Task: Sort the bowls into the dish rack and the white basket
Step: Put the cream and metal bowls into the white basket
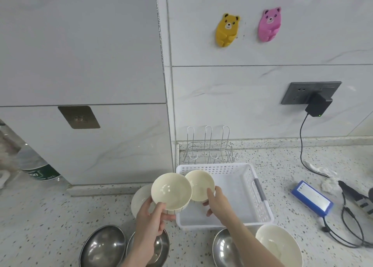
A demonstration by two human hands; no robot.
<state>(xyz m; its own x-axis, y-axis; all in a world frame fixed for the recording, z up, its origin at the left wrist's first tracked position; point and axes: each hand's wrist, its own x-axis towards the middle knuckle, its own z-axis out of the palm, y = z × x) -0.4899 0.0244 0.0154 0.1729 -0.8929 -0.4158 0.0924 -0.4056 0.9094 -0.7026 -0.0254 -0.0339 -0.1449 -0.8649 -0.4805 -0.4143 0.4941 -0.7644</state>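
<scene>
Three steel bowls sit along the bottom edge, all cut off by the frame: one at left (104, 246), a second (159, 246) largely hidden under the left forearm, a third (225, 248) partly hidden by the right forearm. A large cream bowl (278, 246) at lower right is also clipped by the edge. Another cream bowl (140, 201) lies mostly concealed behind the held one and the left hand; its shape cannot be judged.

The left hand (150, 218) grips a cream bowl (171, 191) by its near rim, thumb inside, fingers under, just left of the basket. The right hand (217, 204) grips a smaller cream bowl (199, 185) the same way, held above the basket's near-left part. Both held bowls appear empty.

The white basket (260, 204) rests on the counter (50, 216); its visible floor holds nothing. The wire rack (209, 147) stands just behind it, against the wall, with no dishes in it.

A bottle (38, 165) at far left carries a green label; its lettering, possibly ending "on", is too blurred to read. The blue pack (311, 198) at right bears a white label, illegible.
</scene>
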